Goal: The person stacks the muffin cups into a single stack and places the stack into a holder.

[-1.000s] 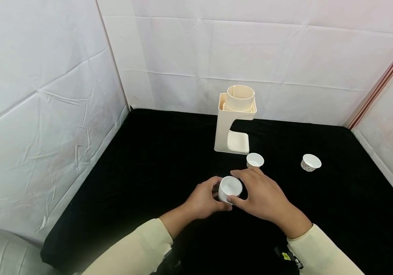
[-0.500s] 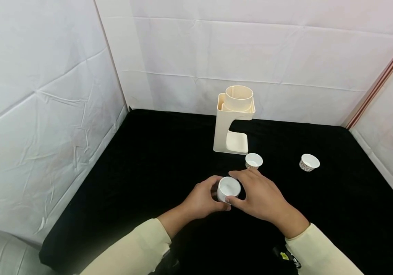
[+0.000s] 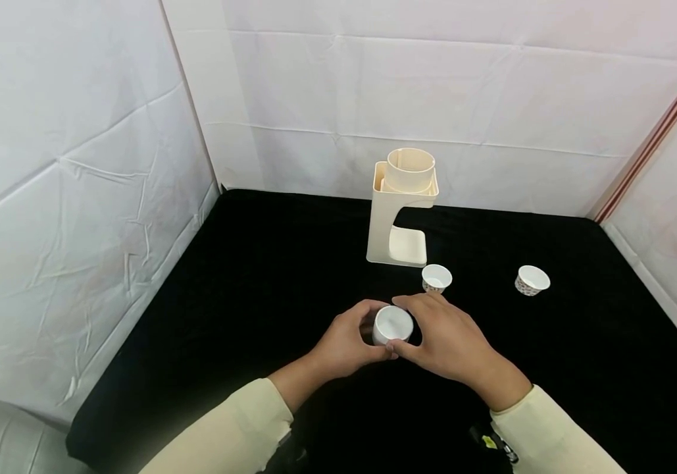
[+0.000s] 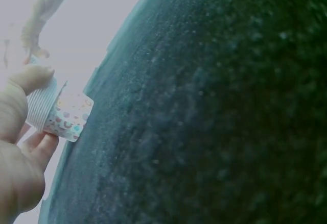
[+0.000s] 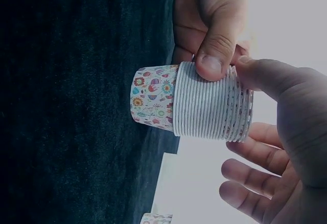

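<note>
A stack of paper cups stands upright, rims up, between both hands over the black cloth. In the right wrist view the lowest cup's printed side shows below many tight white rims. My left hand grips the stack from the left, its thumb pressed on the rims. From the other side my right hand pinches the uppermost rims between thumb and fingers. The two thumbs are close together at the stack's near side. Right-hand fingers curl loosely below the index finger in the right wrist view.
A cream stand with a round tube on top stands at the back. One printed paper cup sits in front of it, just beyond my right hand. Another cup stands farther right. White cloth walls enclose the black-covered table.
The head view drifts slightly. Both hands stay on the cup stack at nearly the same spot; the right thumb has slid a little closer to the left thumb.
</note>
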